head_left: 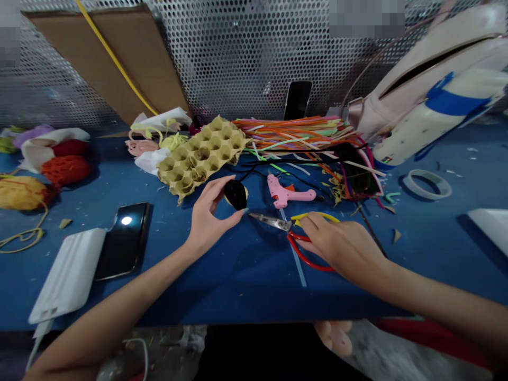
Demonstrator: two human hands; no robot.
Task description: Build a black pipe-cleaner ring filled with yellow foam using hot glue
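A black oval craft piece (235,194), yellow-edged, was clamped between the left hand's fingers (220,185); the right fingers (313,225) closed on red-and-yellow-handled scissors (304,254).

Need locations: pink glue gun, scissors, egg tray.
pink glue gun (280,193), head view, point on the body.
scissors (270,221), head view, point on the steel blades.
cardboard egg tray (222,132), head view, point on a cup wall.

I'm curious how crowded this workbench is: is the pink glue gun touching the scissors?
Apart. The head view shows a small gap of blue tabletop between the pink glue gun and the metal blades of the scissors just below it.
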